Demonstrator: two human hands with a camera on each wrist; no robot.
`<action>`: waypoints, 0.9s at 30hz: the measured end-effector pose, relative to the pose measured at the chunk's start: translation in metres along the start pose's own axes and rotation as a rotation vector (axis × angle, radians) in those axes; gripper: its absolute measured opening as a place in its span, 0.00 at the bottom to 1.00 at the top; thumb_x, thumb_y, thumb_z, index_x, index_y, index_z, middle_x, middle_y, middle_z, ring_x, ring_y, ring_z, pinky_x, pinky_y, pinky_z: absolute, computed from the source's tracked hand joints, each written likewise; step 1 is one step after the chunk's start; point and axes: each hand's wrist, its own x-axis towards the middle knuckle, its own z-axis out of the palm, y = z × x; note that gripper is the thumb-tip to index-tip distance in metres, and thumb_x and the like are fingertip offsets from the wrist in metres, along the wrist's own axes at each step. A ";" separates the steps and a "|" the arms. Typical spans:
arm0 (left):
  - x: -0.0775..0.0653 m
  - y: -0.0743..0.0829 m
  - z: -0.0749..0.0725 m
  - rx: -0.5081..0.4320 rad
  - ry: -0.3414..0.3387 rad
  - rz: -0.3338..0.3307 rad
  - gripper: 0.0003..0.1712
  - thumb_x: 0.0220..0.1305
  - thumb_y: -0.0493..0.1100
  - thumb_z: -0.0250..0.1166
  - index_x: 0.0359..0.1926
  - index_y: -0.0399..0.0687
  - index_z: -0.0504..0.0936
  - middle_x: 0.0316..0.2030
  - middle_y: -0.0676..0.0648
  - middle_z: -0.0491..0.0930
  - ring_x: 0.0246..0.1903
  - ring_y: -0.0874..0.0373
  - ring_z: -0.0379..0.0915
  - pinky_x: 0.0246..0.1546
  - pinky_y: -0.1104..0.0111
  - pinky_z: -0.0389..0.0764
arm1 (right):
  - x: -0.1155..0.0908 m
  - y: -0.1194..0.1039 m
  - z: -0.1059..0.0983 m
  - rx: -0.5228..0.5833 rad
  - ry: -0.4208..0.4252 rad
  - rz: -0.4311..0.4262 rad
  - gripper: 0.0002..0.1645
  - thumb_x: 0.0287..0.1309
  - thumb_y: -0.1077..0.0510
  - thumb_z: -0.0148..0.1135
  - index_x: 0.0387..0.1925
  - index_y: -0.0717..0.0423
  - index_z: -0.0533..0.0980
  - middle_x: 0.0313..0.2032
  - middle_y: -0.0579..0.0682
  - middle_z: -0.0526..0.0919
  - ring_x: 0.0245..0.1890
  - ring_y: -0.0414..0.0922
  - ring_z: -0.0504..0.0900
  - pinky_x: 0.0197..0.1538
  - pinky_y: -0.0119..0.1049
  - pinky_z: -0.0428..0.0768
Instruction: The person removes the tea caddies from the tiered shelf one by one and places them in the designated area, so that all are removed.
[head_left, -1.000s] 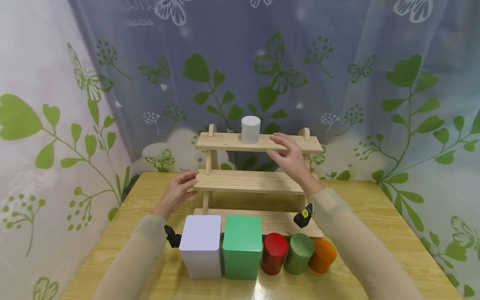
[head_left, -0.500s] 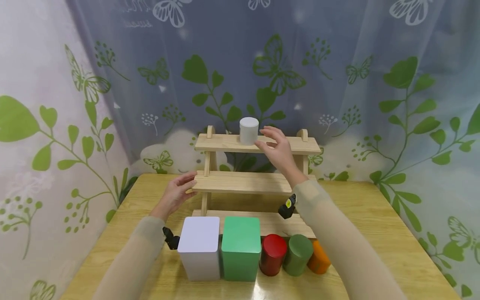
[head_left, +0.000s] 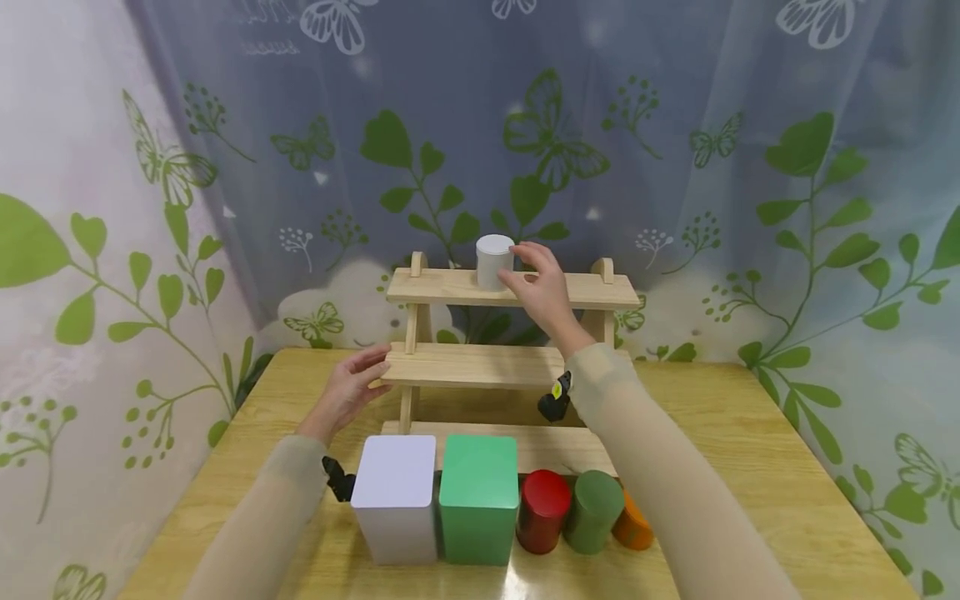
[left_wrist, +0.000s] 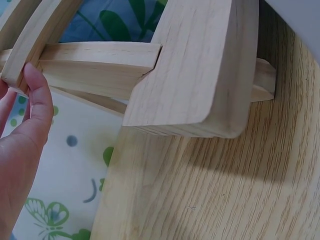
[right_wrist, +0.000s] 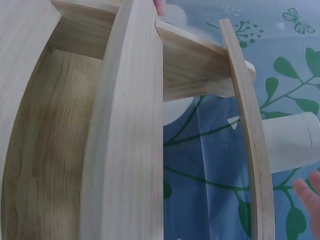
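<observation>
A white cylindrical canister stands upright on the top board of a three-tier wooden display stand. My right hand is at the canister's right side, thumb and fingers spread apart. In the right wrist view the fingertips show a small gap from the canister. At the stand's left end, my left hand holds the end of the middle board. The left wrist view shows this hand with a finger and thumb on the board's end; the other fingers are partly hidden.
Before the stand are a white box, a green box, a red canister, a green canister and an orange canister, partly covered by the right sleeve. A patterned curtain hangs behind the wooden table.
My right hand has moved left along the top board to the white canister. The left hand stays at the middle board, and the canister has not visibly moved on the stand.
</observation>
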 end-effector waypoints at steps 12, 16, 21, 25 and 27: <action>0.006 -0.010 -0.005 0.015 0.018 0.030 0.29 0.63 0.39 0.61 0.63 0.37 0.66 0.52 0.46 0.69 0.46 0.55 0.70 0.40 0.63 0.77 | 0.022 0.001 0.007 -0.167 -0.012 0.011 0.27 0.54 0.55 0.66 0.55 0.59 0.73 0.61 0.57 0.64 0.60 0.53 0.65 0.56 0.48 0.68; 0.005 -0.007 -0.004 0.004 0.008 0.019 0.29 0.64 0.38 0.60 0.64 0.36 0.64 0.53 0.47 0.67 0.46 0.56 0.68 0.40 0.63 0.77 | 0.027 0.000 0.008 -0.203 -0.011 0.032 0.26 0.54 0.55 0.66 0.54 0.59 0.74 0.61 0.58 0.64 0.61 0.54 0.63 0.60 0.47 0.63; 0.002 -0.002 0.000 -0.005 0.000 0.000 0.28 0.66 0.34 0.57 0.65 0.33 0.62 0.53 0.46 0.66 0.45 0.57 0.68 0.42 0.61 0.76 | 0.030 0.004 0.011 -0.228 -0.016 0.065 0.25 0.54 0.54 0.66 0.53 0.58 0.75 0.61 0.58 0.64 0.62 0.54 0.61 0.62 0.48 0.61; 0.001 0.000 0.001 -0.003 -0.013 -0.004 0.29 0.66 0.34 0.56 0.66 0.33 0.60 0.53 0.46 0.67 0.45 0.58 0.68 0.43 0.60 0.76 | 0.030 0.005 0.015 -0.225 -0.016 0.083 0.24 0.54 0.54 0.66 0.53 0.57 0.75 0.61 0.58 0.64 0.62 0.54 0.62 0.61 0.48 0.62; 0.001 0.000 -0.002 -0.009 -0.001 0.005 0.29 0.66 0.34 0.57 0.65 0.33 0.61 0.52 0.47 0.67 0.45 0.58 0.69 0.42 0.62 0.76 | 0.031 0.006 0.019 -0.211 -0.014 0.085 0.24 0.55 0.54 0.66 0.52 0.57 0.74 0.60 0.57 0.65 0.60 0.53 0.64 0.60 0.47 0.64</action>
